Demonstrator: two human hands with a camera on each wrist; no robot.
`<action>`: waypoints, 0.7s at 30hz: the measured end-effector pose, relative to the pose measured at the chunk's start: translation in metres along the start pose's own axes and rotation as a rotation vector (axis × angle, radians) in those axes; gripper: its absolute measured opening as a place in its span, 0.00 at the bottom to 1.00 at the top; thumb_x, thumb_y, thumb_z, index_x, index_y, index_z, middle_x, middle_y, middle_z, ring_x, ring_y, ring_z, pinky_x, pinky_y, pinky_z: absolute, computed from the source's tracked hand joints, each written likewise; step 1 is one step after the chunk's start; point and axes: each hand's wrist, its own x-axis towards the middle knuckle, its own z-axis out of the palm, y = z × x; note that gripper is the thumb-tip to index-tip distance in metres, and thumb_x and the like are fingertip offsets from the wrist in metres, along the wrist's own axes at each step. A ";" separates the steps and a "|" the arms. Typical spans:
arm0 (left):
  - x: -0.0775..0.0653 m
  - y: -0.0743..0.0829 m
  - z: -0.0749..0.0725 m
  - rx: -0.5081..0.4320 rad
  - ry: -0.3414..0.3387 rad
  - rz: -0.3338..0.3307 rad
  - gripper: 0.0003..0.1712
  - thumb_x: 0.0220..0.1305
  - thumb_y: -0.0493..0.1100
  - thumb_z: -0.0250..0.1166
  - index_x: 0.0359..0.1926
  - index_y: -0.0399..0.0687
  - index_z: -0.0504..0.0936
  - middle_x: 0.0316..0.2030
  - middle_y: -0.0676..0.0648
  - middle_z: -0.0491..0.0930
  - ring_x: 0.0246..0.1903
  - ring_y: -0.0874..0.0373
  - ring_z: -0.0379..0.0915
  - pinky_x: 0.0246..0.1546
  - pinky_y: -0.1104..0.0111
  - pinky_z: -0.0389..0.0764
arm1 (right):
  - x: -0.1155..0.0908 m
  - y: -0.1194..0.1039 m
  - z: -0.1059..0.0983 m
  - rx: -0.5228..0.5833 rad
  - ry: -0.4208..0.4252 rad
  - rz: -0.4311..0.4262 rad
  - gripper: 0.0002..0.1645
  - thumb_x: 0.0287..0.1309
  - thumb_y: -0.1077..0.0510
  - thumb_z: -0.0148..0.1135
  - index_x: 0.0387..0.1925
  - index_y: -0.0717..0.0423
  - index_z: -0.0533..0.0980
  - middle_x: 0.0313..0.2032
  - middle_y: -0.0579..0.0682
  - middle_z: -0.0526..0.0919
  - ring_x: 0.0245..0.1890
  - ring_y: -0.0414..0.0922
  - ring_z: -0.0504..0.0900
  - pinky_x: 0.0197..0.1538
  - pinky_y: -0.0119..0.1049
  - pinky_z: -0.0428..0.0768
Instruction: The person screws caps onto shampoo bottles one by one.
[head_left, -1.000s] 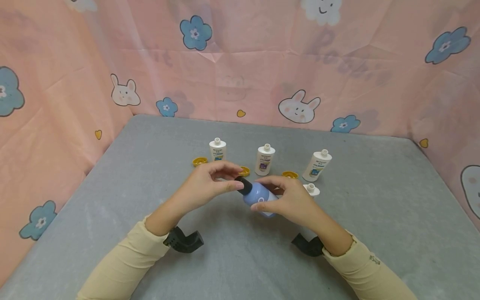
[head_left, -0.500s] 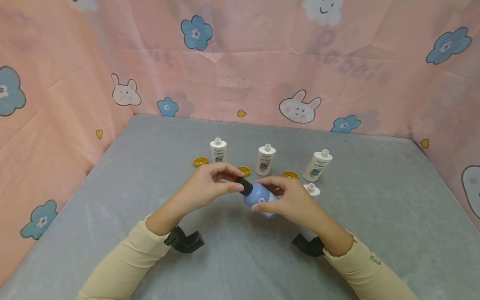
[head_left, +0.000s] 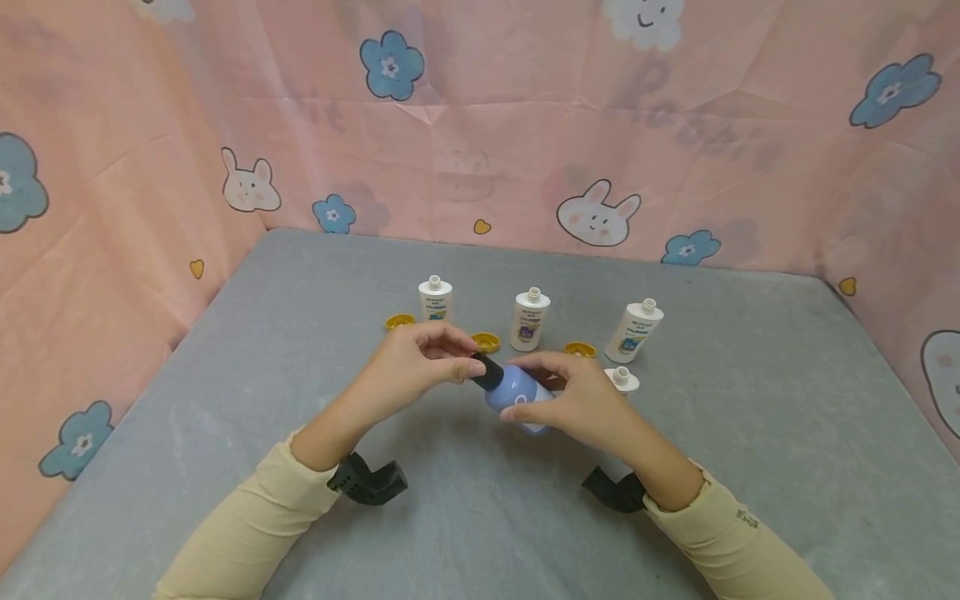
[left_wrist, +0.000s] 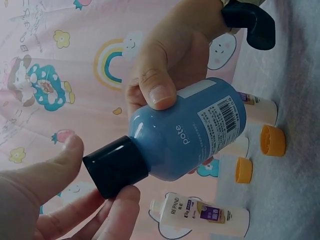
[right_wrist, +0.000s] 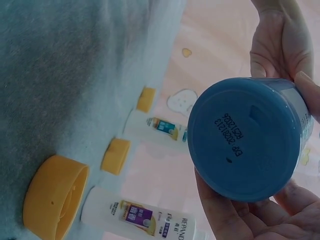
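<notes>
In the head view my right hand (head_left: 581,400) grips a blue bottle (head_left: 513,390) round its body, above the grey table. The bottle tilts, its black cap (head_left: 487,372) pointing up and left toward my left hand (head_left: 405,367). The thumb and fingers of that hand pinch the cap from its sides. A barcode label and the word "pote" show on the bottle (left_wrist: 187,130) in the left wrist view. Its round base (right_wrist: 242,142), printed with a date, faces the right wrist camera. The fingers behind the bottle are partly hidden.
Behind the hands stand white bottles without caps, at left (head_left: 436,298), middle (head_left: 529,321) and right (head_left: 634,332). Another white bottle (head_left: 624,380) is mostly covered by my right hand. Yellow caps lie between them, one at left (head_left: 399,322), one in the middle (head_left: 486,342), one at right (head_left: 579,350).
The left fingers have shifted very slightly around the black cap. The blue bottle and right hand stay almost in place.
</notes>
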 end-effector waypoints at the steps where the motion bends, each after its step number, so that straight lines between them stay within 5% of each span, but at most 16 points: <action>1: 0.000 0.000 0.000 -0.005 0.001 -0.004 0.14 0.56 0.43 0.75 0.44 0.45 0.86 0.39 0.46 0.87 0.36 0.57 0.84 0.47 0.54 0.84 | 0.000 0.000 0.000 0.003 0.000 -0.003 0.31 0.46 0.51 0.80 0.53 0.53 0.81 0.52 0.52 0.84 0.50 0.49 0.81 0.56 0.49 0.83; 8: 0.000 -0.001 0.000 0.028 -0.016 0.026 0.13 0.57 0.43 0.75 0.44 0.46 0.87 0.41 0.47 0.87 0.38 0.58 0.84 0.42 0.66 0.83 | 0.000 -0.001 0.000 0.007 -0.001 -0.023 0.30 0.45 0.51 0.80 0.52 0.54 0.82 0.50 0.52 0.85 0.47 0.48 0.81 0.55 0.49 0.84; 17: -0.003 0.001 -0.002 0.025 -0.089 0.072 0.18 0.59 0.42 0.73 0.51 0.48 0.85 0.53 0.47 0.84 0.50 0.54 0.83 0.49 0.63 0.85 | -0.001 0.001 0.000 0.009 -0.003 -0.020 0.30 0.45 0.51 0.80 0.52 0.54 0.82 0.50 0.51 0.85 0.47 0.47 0.82 0.54 0.46 0.84; 21: -0.004 0.002 -0.002 0.040 -0.061 0.050 0.19 0.57 0.45 0.75 0.51 0.51 0.85 0.49 0.48 0.85 0.46 0.57 0.83 0.46 0.64 0.83 | -0.001 0.001 0.000 0.012 -0.001 -0.014 0.31 0.45 0.50 0.80 0.52 0.53 0.82 0.50 0.51 0.85 0.47 0.47 0.82 0.53 0.45 0.85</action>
